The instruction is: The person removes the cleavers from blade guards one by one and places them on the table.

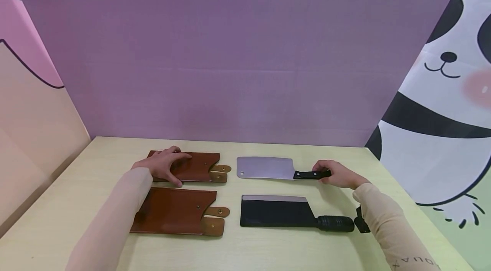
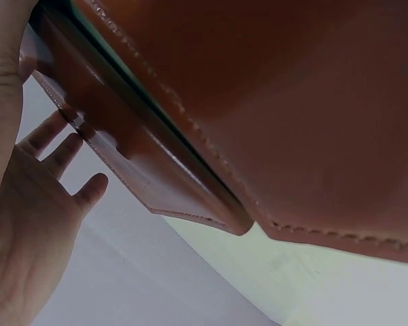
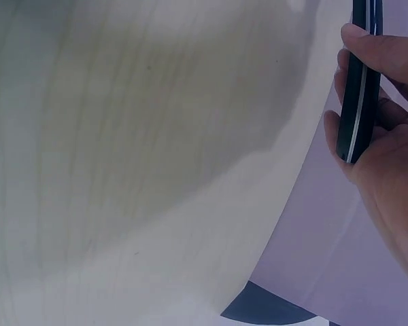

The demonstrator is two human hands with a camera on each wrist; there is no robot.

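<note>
Pale wood table (image 1: 96, 164): right hand (image 1: 337, 174) grips steel cleaver (image 1: 264, 168).

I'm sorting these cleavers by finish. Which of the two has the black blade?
The near cleaver, with the round ribbed black handle; only its top edge is bare steel. The far cleaver, held by the right hand, is plain silver.
</note>
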